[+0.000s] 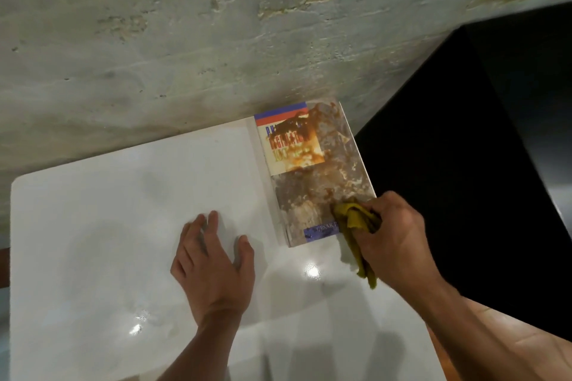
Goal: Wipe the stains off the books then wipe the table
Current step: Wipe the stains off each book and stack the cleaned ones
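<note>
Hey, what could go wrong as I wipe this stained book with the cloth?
The book lies at the table's right edge with nothing holding it; the left hand is flat on the table, so a push from the cloth in your right hand might slide it off. The brown stain could also smear.

Your right hand presses a mustard cloth on the stained book; your left hand lies flat on the white table.

A mottled grey-brown book with a red-and-blue band and dark brown stains, a mustard-yellow cloth, a glossy white table and a weathered grey-green wall are shown.
</note>
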Demonstrator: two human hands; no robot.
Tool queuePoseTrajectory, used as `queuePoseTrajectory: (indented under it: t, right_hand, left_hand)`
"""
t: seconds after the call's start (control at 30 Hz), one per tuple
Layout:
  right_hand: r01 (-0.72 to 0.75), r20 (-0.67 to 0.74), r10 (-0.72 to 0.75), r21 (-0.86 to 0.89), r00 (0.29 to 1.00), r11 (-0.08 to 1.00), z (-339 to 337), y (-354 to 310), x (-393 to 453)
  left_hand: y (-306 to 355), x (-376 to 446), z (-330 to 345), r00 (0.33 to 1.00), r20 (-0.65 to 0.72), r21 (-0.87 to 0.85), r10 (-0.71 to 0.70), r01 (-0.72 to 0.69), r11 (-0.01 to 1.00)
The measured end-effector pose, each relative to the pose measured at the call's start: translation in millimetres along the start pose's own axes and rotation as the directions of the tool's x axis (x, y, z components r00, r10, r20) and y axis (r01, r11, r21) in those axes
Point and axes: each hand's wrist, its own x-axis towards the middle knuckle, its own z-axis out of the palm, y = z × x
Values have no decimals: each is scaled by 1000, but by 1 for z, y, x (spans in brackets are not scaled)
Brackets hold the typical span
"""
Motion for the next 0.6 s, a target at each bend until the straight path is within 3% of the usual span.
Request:
queuePoseTrajectory:
  t: [0.1, 0.23, 0.37, 0.5, 0.6]
  right_hand:
    - [-85, -53, 83, -43, 995, 995, -2, 4, 8]
    - [14, 70, -14, 3, 997, 1000, 4, 0, -7]
    - [-159, -50, 158, -13, 986, 987, -9, 13, 12]
    - [-134, 26, 136, -60, 990, 989, -6, 11, -1]
    - [-217, -2, 217, 40, 976, 975, -12, 9, 11]
  left_hand:
    - [0, 0, 1, 1000, 8, 3, -4, 4, 1000]
    - [-1, -1, 1, 1000, -9, 11, 7, -7, 1000]
    - [-1, 0, 2, 1000, -6, 10, 5, -5, 1000]
    - [-2, -1, 1, 1000, -12, -6, 4, -4, 1000]
    - [-1, -1, 1, 1000, 5, 5, -8, 8, 1000]
